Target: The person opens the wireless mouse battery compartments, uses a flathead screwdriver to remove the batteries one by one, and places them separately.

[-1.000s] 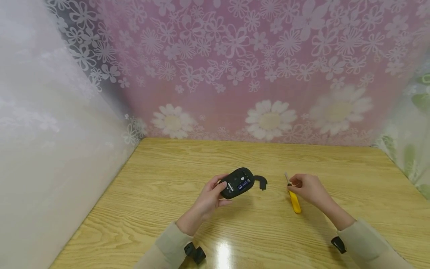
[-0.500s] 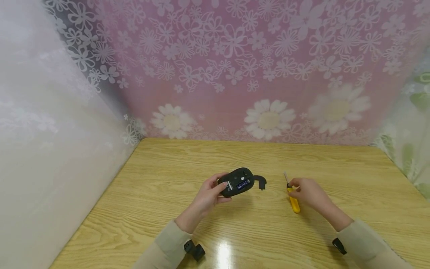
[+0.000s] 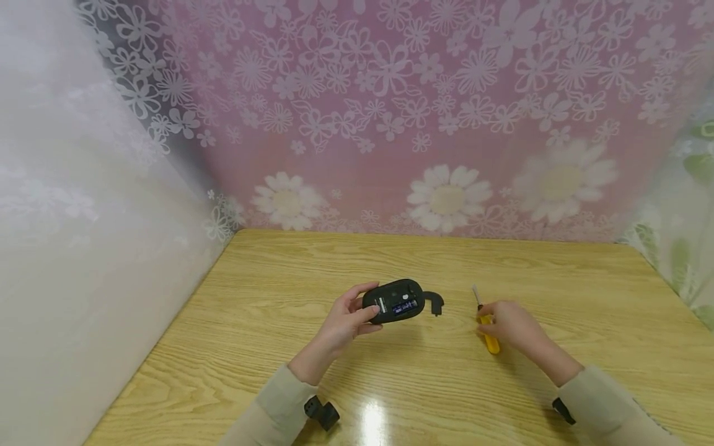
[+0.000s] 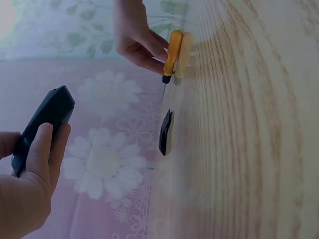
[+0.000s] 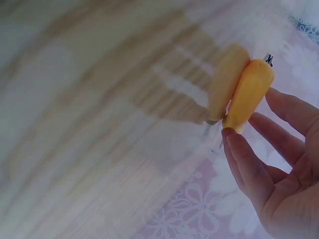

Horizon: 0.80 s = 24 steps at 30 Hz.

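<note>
My left hand (image 3: 346, 325) holds a black computer mouse (image 3: 390, 290) above the table, its underside turned up and the thumb across it. A purple-blue battery (image 3: 405, 306) shows in its uncovered compartment. The curved black battery cover (image 3: 433, 303) lies on the table behind the mouse, seen apart from it in the left wrist view. At the right a screwdriver (image 3: 492, 344) with a yellow handle and a thin metal shaft lies on the table. My right hand (image 3: 513, 322) is over it, with relaxed, spread fingertips (image 5: 233, 139) at the handle.
The wood-grain table (image 3: 268, 266) ends at a pink flowered curtain (image 3: 357, 155) behind and a pale cloth (image 3: 111, 260) at the left. Black wrist cameras sit at both sleeves, the left camera (image 3: 322, 414) close over the table.
The left hand has turned the mouse so it lies more level across the view. The right hand has shifted slightly toward me along the screwdriver, which stays in place.
</note>
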Tool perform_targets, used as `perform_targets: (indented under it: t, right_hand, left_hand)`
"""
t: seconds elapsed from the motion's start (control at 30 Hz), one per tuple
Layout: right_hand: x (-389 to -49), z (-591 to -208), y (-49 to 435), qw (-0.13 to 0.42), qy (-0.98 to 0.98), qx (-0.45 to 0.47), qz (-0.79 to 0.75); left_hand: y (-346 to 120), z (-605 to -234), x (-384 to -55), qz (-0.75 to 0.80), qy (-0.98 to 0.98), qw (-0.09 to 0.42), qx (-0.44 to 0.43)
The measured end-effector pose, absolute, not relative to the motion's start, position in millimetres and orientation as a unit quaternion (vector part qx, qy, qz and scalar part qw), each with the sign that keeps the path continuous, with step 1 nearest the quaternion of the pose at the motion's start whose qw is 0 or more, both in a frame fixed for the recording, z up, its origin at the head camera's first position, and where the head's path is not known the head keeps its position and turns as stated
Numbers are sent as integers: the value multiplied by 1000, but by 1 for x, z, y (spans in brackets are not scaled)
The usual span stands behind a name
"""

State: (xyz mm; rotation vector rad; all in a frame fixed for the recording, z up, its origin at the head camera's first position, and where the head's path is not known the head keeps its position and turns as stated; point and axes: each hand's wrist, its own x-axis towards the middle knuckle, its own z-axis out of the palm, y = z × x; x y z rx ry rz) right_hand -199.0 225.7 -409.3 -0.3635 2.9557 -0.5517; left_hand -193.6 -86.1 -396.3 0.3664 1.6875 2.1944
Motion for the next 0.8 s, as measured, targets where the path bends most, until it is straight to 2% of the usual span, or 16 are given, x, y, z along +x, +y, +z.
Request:
perform_targets:
  t: [0.53,0.8]
  right_hand:
    - [-202,-414,226,51,976,-135,-161]
    - [-202,-413,231,67,967,-118,-215]
  left_hand:
    - [-86,-394,-195,774,592,178,140]
    - [-86,-393,-195,776,589,180,140]
